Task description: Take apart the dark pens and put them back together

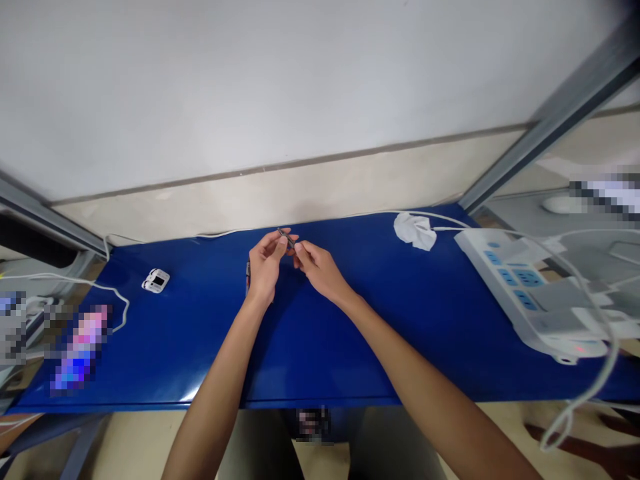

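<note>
Both my hands meet above the middle of a blue table top. My left hand and my right hand pinch a thin dark stick-like object between their fingertips. It is too small to name. The fingers of both hands are closed on it. A small dark item lies on the blue surface just left of my left wrist, partly hidden.
A small white device lies at the left with a white cable. A crumpled white cloth sits at the back right. A white power strip with plugs and cables lies along the right edge. Metal frame posts rise at both sides.
</note>
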Tool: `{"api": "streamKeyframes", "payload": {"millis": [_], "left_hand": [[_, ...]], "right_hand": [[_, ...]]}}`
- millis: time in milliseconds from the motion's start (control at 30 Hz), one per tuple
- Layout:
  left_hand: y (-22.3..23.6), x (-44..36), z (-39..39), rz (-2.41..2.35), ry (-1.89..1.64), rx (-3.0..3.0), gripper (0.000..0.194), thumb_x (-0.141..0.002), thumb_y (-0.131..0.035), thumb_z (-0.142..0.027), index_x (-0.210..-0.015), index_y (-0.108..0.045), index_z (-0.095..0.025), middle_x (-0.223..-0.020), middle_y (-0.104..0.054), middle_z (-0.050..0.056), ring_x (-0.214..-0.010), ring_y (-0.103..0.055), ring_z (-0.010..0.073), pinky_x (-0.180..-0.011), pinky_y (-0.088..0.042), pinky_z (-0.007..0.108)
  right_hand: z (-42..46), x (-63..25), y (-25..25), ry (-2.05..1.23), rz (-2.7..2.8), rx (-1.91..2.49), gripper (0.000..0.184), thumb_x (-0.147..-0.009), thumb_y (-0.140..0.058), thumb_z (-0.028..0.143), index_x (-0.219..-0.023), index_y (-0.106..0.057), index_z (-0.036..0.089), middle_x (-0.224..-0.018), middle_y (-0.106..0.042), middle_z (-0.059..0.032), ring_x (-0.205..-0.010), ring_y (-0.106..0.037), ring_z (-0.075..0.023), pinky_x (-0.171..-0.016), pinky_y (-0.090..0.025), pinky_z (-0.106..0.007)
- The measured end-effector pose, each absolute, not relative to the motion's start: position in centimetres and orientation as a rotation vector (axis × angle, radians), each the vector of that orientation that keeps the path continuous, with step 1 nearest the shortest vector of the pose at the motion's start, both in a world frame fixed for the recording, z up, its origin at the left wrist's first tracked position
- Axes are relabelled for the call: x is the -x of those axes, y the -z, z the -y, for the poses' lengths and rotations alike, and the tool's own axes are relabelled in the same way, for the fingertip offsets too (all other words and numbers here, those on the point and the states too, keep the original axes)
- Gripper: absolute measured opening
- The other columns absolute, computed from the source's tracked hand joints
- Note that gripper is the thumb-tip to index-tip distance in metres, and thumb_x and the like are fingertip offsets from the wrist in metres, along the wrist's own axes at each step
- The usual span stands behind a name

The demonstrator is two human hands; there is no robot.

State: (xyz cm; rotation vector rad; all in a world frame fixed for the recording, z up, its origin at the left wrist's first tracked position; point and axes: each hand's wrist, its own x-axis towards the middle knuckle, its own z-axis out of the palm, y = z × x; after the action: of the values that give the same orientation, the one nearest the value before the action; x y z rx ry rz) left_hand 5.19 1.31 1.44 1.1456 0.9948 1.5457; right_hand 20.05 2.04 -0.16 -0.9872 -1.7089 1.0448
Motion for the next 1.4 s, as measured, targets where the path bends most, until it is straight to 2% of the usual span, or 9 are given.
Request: {"api": "streamKeyframes", "payload": {"millis": [133,267,400,633,833,1033,1200,1300,1400], "left_hand": [[-1.4,-5.2,-1.3,-0.998,-1.551,-1.144,0.034,-0.092,-0.076,-0.046,-0.114,-0.077,-0.020,-0.111,-0.081,0.011,-0.104,-0.075,0.0237,-0.093,-0.061,0.039],[-1.4,-5.2,-1.3,-0.998,-1.544,-1.132,0.037,-0.091,-0.077,-0.048,-0.115,-0.077,-0.021,-0.114,-0.080,0.012,-0.098,-0.076,0.0247,-0.084,-0.062,0.040],[-1.5,-5.3,-1.2,-1.001,-1.549,-1.139,0.035,-0.092,-0.076,-0.048,-0.114,-0.077,-0.020,-0.112,-0.080,0.012,-0.105,-0.075,0.0253,-0.092,-0.060,0.041],[-1.9,-5.4,-1.1,-1.016,-1.548,-1.114,0.036,-0.086,-0.083,-0.044,-0.111,-0.076,-0.019,-0.105,-0.082,0.011,-0.101,-0.077,0.0234,-0.092,-0.060,0.039],[-1.9,-5.6,-1.1,-0.908,-1.497,-1.079,0.047,-0.091,-0.078,-0.049,-0.128,-0.066,-0.023,-0.127,-0.078,0.014,-0.100,-0.076,0.0234,-0.079,-0.061,0.035],[-1.6,-5.6,-1.2,-1.018,-1.597,-1.098,0.027,-0.086,-0.084,-0.042,-0.097,-0.074,-0.020,-0.109,-0.079,0.009,-0.103,-0.074,0.0210,-0.091,-0.058,0.035],[-1.8,-4.9,-1.2,-0.918,-1.460,-1.112,0.047,-0.091,-0.078,-0.045,-0.132,-0.070,-0.025,-0.123,-0.078,0.012,-0.102,-0.074,0.0251,-0.086,-0.060,0.040],[-2.7,-4.8,-0.9,-0.950,-1.502,-1.180,0.055,-0.093,-0.075,-0.045,-0.144,-0.062,-0.028,-0.135,-0.074,0.012,-0.120,-0.070,0.0272,-0.105,-0.055,0.045],[-4.5,-5.4,2.0,-1.154,-1.685,-1.267,0.046,-0.095,-0.074,-0.045,-0.137,-0.066,-0.027,-0.137,-0.072,0.010,-0.131,-0.065,0.0265,-0.119,-0.046,0.045]], "right_hand": [[-2.0,-20.1,0.1,-1.027,1.676,0.958,0.037,-0.105,-0.055,0.060,-0.096,-0.058,0.024,-0.084,-0.065,-0.0011,-0.071,-0.057,-0.0169,-0.066,-0.043,-0.031],[-2.1,-20.1,0.2,-1.054,1.724,0.979,0.043,-0.108,-0.045,0.061,-0.092,-0.060,0.024,-0.079,-0.063,-0.0014,-0.068,-0.055,-0.0172,-0.064,-0.042,-0.031],[-2.1,-20.0,0.2,-1.056,1.669,0.956,0.036,-0.105,-0.054,0.059,-0.099,-0.059,0.024,-0.082,-0.065,-0.0010,-0.069,-0.058,-0.0173,-0.066,-0.044,-0.032],[-1.9,-20.1,-0.2,-1.062,1.670,0.927,0.034,-0.104,-0.057,0.056,-0.092,-0.056,0.024,-0.080,-0.066,-0.0002,-0.069,-0.058,-0.0166,-0.067,-0.044,-0.031],[-2.0,-20.1,-0.2,-1.036,1.726,0.972,0.042,-0.108,-0.046,0.059,-0.092,-0.062,0.023,-0.079,-0.065,-0.0016,-0.066,-0.054,-0.0166,-0.063,-0.041,-0.032],[-1.8,-20.0,-0.4,-1.029,1.666,0.943,0.033,-0.103,-0.058,0.056,-0.095,-0.061,0.025,-0.082,-0.067,-0.0013,-0.073,-0.061,-0.0181,-0.069,-0.046,-0.032],[-1.7,-20.2,-0.6,-1.092,1.706,0.944,0.042,-0.107,-0.046,0.061,-0.096,-0.063,0.024,-0.080,-0.065,-0.0019,-0.066,-0.055,-0.0169,-0.063,-0.043,-0.032],[-1.7,-20.3,-0.6,-1.110,1.648,0.935,0.042,-0.107,-0.046,0.062,-0.101,-0.063,0.024,-0.081,-0.064,-0.0021,-0.066,-0.054,-0.0164,-0.062,-0.043,-0.031],[-1.9,-20.3,-0.4,-1.103,1.574,0.927,0.037,-0.104,-0.052,0.062,-0.107,-0.059,0.026,-0.081,-0.062,-0.0010,-0.067,-0.054,-0.0164,-0.060,-0.044,-0.031]]}}
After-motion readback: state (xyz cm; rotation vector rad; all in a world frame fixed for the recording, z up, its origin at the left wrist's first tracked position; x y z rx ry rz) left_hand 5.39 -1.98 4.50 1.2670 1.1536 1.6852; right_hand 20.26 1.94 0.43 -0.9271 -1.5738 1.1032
